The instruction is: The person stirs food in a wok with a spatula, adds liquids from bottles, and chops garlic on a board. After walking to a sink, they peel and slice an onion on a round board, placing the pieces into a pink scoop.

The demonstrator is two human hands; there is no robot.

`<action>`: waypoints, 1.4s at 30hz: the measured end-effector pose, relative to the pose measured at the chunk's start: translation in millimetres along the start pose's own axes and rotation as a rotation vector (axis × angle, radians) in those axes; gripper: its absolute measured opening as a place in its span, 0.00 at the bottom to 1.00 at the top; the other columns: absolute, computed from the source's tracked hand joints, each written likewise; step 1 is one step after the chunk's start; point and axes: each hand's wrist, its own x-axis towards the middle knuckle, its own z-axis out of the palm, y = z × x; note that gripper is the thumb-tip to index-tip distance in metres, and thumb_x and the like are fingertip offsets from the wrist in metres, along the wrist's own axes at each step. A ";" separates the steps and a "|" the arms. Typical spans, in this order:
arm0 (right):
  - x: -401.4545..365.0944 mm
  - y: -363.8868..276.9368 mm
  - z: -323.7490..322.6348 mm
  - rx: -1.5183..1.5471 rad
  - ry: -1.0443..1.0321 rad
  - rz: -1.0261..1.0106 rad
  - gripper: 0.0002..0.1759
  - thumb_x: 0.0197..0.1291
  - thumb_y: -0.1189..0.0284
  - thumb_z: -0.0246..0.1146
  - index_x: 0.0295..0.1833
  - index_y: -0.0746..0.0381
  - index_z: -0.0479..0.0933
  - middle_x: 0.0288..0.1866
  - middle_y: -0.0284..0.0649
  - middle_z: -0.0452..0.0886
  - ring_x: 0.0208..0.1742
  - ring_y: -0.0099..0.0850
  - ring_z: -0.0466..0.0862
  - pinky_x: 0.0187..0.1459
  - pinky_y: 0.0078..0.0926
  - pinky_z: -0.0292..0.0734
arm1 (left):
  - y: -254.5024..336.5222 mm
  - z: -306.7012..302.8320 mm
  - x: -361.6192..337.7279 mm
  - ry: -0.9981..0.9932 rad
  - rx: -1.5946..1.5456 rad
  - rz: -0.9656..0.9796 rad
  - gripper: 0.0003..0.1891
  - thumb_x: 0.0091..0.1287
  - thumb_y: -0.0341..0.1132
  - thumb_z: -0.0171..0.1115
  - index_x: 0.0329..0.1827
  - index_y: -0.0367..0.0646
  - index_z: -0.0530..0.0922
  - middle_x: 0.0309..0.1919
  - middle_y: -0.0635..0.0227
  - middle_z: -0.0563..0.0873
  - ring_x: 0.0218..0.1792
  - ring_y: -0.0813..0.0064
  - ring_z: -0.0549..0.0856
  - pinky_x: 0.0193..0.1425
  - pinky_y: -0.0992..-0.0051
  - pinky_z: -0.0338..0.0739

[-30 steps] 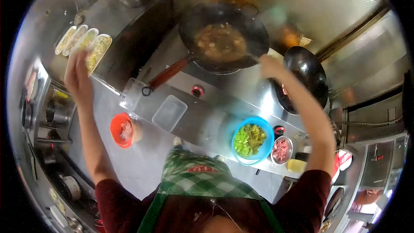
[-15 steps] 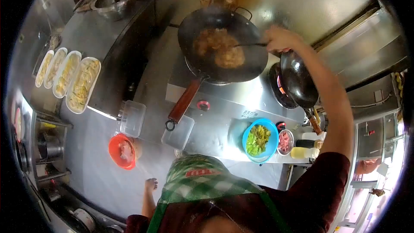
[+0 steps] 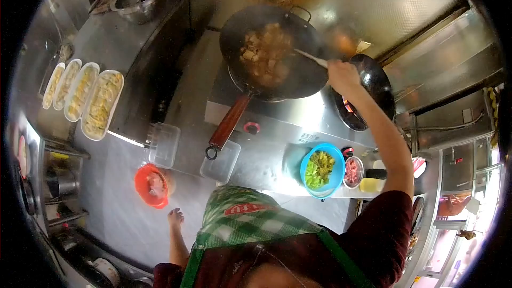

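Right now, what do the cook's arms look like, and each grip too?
The right sleeve and left sleeve are dark red and short, leaving the forearms bare. The right grip and left grip are bare hands with five-finger shapes partly hidden; I see no gloves or watch.

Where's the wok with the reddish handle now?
In the head view, the wok is at upper centre on the stove, left of the right hand, with another black wok farther right.

Food (image 3: 266, 56) inside the wok (image 3: 305, 74)
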 end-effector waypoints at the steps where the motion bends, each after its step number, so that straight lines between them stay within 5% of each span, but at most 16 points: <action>1: -5.8 7.3 -9.9 -0.049 0.013 0.010 0.10 0.50 0.72 0.58 0.37 0.66 0.77 0.36 0.53 0.80 0.40 0.48 0.82 0.43 0.43 0.76 | 3.7 2.1 0.2 0.016 0.010 -0.006 0.10 0.61 0.32 0.52 0.43 0.39 0.74 0.15 0.71 0.68 0.11 0.81 0.65 0.12 0.80 0.58; 5: -28.7 46.0 -59.9 -0.185 -0.167 -0.057 0.09 0.49 0.72 0.58 0.33 0.66 0.78 0.34 0.53 0.81 0.38 0.49 0.81 0.42 0.42 0.77 | -3.4 -0.9 1.6 -0.039 0.023 -0.072 0.11 0.61 0.32 0.51 0.44 0.39 0.74 0.16 0.70 0.70 0.11 0.81 0.65 0.13 0.82 0.58; 9: -15.4 50.2 -53.0 0.109 -0.458 -0.181 0.14 0.45 0.65 0.61 0.32 0.66 0.79 0.31 0.53 0.80 0.37 0.49 0.81 0.40 0.42 0.75 | -8.6 17.4 -4.7 0.041 0.064 -0.118 0.11 0.61 0.30 0.50 0.46 0.38 0.73 0.17 0.69 0.71 0.12 0.81 0.65 0.14 0.82 0.58; 12: 21.3 23.9 2.0 0.336 -0.328 -0.060 0.17 0.44 0.63 0.63 0.34 0.66 0.79 0.32 0.54 0.80 0.39 0.47 0.81 0.39 0.41 0.74 | -15.3 19.8 -12.5 -0.008 0.095 -0.139 0.11 0.61 0.29 0.49 0.45 0.39 0.73 0.17 0.70 0.70 0.12 0.81 0.65 0.14 0.82 0.58; 15: 37.2 19.8 -3.3 0.189 -0.139 -0.042 0.14 0.45 0.67 0.61 0.36 0.64 0.79 0.36 0.53 0.81 0.39 0.48 0.81 0.40 0.44 0.76 | -19.1 6.2 8.6 -0.114 -0.055 -0.233 0.10 0.61 0.30 0.49 0.44 0.39 0.73 0.16 0.70 0.70 0.12 0.81 0.65 0.13 0.82 0.58; 18: 26.8 16.5 -45.9 -0.149 0.062 -0.153 0.08 0.47 0.70 0.60 0.33 0.61 0.79 0.35 0.50 0.81 0.37 0.45 0.82 0.38 0.44 0.76 | -16.2 2.5 2.5 -0.104 -0.067 -0.103 0.10 0.61 0.31 0.50 0.44 0.40 0.73 0.16 0.70 0.70 0.11 0.80 0.65 0.12 0.81 0.57; 21: 42.1 13.8 -55.6 -0.274 0.241 -0.146 0.10 0.49 0.76 0.59 0.40 0.60 0.78 0.37 0.44 0.79 0.38 0.42 0.82 0.37 0.39 0.77 | -10.3 0.6 1.7 -0.187 -0.155 -0.241 0.10 0.61 0.32 0.52 0.43 0.40 0.74 0.16 0.70 0.71 0.11 0.80 0.66 0.12 0.81 0.57; 24: 77.2 16.6 -47.7 -0.326 0.482 -0.206 0.13 0.48 0.76 0.59 0.42 0.58 0.77 0.36 0.41 0.78 0.38 0.37 0.82 0.36 0.35 0.77 | -6.9 20.1 -11.3 -0.015 0.064 0.014 0.09 0.61 0.34 0.53 0.42 0.40 0.74 0.17 0.69 0.72 0.12 0.79 0.68 0.12 0.81 0.58; 27: 107.7 14.1 -42.1 -0.444 0.618 -0.259 0.16 0.48 0.75 0.58 0.46 0.55 0.76 0.35 0.38 0.78 0.39 0.35 0.80 0.34 0.31 0.77 | -4.5 24.2 -17.6 -0.001 0.011 -0.023 0.09 0.62 0.35 0.54 0.41 0.40 0.75 0.18 0.69 0.73 0.13 0.79 0.70 0.13 0.82 0.60; 31: 102.5 17.6 -24.0 -0.464 0.580 -0.438 0.25 0.49 0.76 0.57 0.56 0.51 0.70 0.39 0.38 0.77 0.39 0.35 0.80 0.34 0.30 0.78 | -19.3 6.2 -2.2 -0.122 0.107 -0.052 0.10 0.61 0.37 0.55 0.41 0.42 0.75 0.18 0.70 0.74 0.14 0.78 0.71 0.14 0.81 0.63; 32: 90.4 24.3 -24.0 -0.442 0.500 -0.466 0.26 0.50 0.77 0.57 0.58 0.50 0.68 0.40 0.39 0.76 0.39 0.35 0.80 0.34 0.30 0.78 | -19.2 -2.2 2.1 -0.248 -0.176 -0.208 0.10 0.61 0.37 0.54 0.41 0.42 0.75 0.18 0.69 0.73 0.14 0.78 0.71 0.14 0.81 0.63; 35: 85.1 29.5 -31.2 -0.436 0.393 -0.389 0.29 0.50 0.77 0.56 0.61 0.50 0.65 0.43 0.40 0.75 0.40 0.36 0.80 0.35 0.32 0.79 | -34.2 -9.2 9.8 -0.132 -0.104 -0.270 0.11 0.63 0.37 0.52 0.42 0.41 0.74 0.18 0.69 0.73 0.13 0.78 0.69 0.14 0.81 0.60; 36: 81.7 30.6 -28.6 -0.441 0.369 -0.329 0.29 0.51 0.77 0.56 0.62 0.51 0.65 0.44 0.41 0.74 0.40 0.36 0.80 0.35 0.32 0.79 | -34.4 -15.3 6.9 -0.362 -0.291 -0.336 0.11 0.65 0.37 0.47 0.43 0.42 0.74 0.18 0.69 0.72 0.14 0.78 0.69 0.13 0.79 0.59; 39: 85.5 24.8 -1.9 -0.331 0.425 -0.251 0.28 0.51 0.77 0.55 0.62 0.52 0.65 0.43 0.41 0.74 0.40 0.36 0.81 0.36 0.32 0.79 | -31.0 -15.9 8.8 -0.268 0.092 -0.199 0.13 0.66 0.41 0.46 0.42 0.43 0.74 0.20 0.70 0.72 0.17 0.79 0.69 0.14 0.76 0.58; 42: 54.2 29.5 25.2 -0.276 0.217 -0.236 0.28 0.53 0.78 0.53 0.62 0.53 0.64 0.42 0.43 0.75 0.38 0.40 0.81 0.36 0.33 0.79 | -4.2 -19.0 10.3 -0.407 0.277 -0.312 0.15 0.65 0.42 0.46 0.47 0.44 0.75 0.25 0.69 0.77 0.22 0.80 0.74 0.19 0.76 0.65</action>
